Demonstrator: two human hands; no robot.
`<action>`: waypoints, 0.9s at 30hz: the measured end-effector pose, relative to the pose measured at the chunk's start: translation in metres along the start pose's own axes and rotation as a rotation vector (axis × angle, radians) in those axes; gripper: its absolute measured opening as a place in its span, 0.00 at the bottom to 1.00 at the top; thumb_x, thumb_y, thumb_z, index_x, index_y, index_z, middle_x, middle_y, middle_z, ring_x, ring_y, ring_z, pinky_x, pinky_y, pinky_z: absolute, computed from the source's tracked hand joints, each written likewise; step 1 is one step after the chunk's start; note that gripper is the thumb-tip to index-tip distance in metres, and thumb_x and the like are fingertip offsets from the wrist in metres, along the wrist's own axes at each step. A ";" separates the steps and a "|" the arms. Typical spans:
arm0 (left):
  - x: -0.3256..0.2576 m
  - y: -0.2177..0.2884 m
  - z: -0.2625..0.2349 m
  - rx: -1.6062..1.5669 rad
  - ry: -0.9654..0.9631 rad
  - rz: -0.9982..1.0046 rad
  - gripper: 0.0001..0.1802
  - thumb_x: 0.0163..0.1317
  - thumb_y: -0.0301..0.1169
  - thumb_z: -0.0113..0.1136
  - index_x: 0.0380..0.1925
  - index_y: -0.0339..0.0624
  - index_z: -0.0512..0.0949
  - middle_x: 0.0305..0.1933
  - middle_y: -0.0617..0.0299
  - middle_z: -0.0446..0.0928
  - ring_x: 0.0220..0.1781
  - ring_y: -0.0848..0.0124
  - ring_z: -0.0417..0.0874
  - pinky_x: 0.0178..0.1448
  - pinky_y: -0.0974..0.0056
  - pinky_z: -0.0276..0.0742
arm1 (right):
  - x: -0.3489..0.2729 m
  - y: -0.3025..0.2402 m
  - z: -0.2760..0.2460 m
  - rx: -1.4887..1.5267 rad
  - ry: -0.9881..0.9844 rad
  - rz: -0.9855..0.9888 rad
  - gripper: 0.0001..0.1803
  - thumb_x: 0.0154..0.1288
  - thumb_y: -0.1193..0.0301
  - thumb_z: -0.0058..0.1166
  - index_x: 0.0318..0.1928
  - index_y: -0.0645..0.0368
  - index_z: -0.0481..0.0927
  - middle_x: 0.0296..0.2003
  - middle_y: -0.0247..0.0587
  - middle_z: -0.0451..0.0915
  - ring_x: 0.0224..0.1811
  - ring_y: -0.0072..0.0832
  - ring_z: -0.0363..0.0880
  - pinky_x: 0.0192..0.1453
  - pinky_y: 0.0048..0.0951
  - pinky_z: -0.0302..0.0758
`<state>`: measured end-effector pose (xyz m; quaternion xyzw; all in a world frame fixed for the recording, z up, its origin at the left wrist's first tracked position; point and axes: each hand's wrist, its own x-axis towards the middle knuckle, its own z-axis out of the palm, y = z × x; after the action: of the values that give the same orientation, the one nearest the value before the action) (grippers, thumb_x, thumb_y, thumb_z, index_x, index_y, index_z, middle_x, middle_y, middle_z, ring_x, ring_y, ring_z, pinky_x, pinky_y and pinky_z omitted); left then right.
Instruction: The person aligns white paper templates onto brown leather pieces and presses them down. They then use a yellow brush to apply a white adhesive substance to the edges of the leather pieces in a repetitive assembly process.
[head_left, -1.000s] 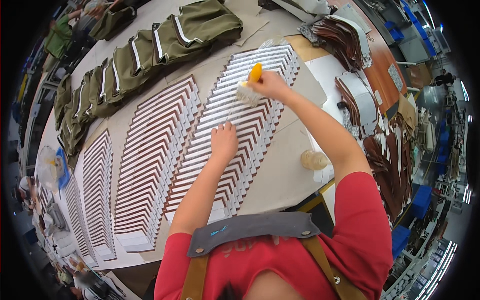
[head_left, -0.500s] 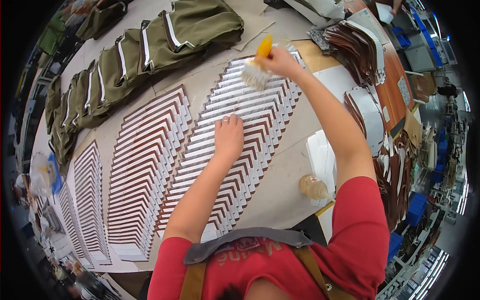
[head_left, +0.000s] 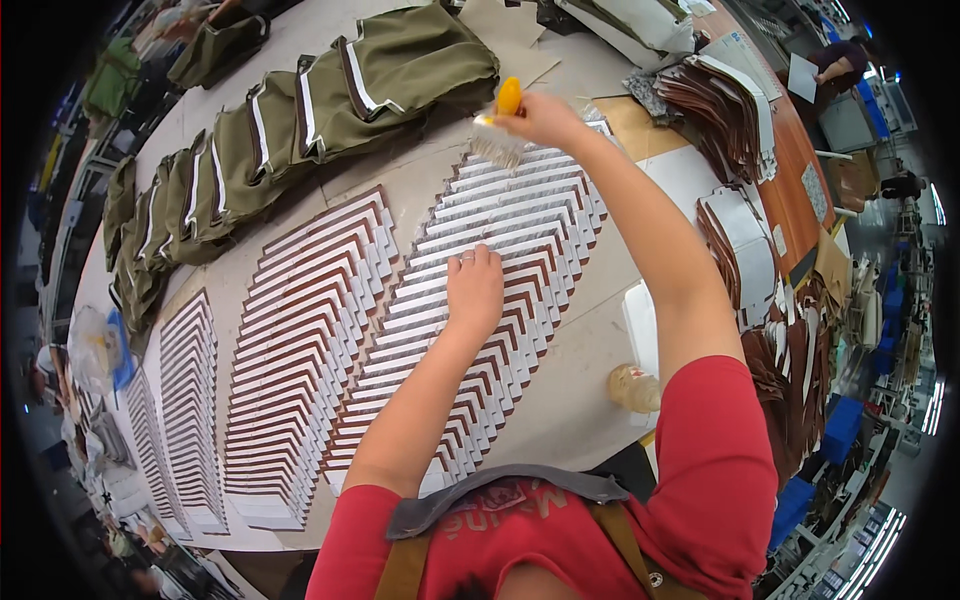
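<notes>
My right hand (head_left: 545, 120) grips a wide brush (head_left: 509, 96) with a yellow handle. Its pale bristles rest at the far left edge of a long fanned row of strips (head_left: 530, 215), white-faced with brown edges and bent at an angle. Strips in the far half look greyish and streaked, as if wet. My left hand (head_left: 475, 290) lies on the middle of this row, fingers stretched forward and touching the strips, a ring on one finger. Nothing shows in that hand, though its palm is hidden.
Further fanned rows (head_left: 300, 330) lie to the left. Olive-green fabric pieces (head_left: 400, 60) with white strips are heaped at the far left. A jar (head_left: 633, 388) stands near my right elbow. Stacked brown and white pieces (head_left: 712, 105) line the right side; another person (head_left: 840, 65) is beyond.
The brush has moved left and slightly away across the strips, to the row's far left edge. My left hand stays on the same row. The whole view has shifted a little.
</notes>
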<state>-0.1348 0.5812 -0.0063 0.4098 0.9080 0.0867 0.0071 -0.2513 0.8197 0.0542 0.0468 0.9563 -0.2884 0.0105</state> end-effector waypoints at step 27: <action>0.002 0.001 0.001 0.052 -0.007 -0.007 0.07 0.48 0.25 0.52 0.30 0.41 0.74 0.39 0.59 0.72 0.41 0.64 0.75 0.46 0.59 0.61 | -0.063 0.116 -0.052 0.022 0.610 0.320 0.17 0.56 0.52 0.54 0.34 0.53 0.79 0.28 0.39 0.81 0.32 0.39 0.79 0.35 0.37 0.73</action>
<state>-0.1348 0.5834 -0.0067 0.4070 0.9114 0.0616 0.0002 -0.1767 0.9388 0.0368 0.2804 0.8927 -0.2662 -0.2316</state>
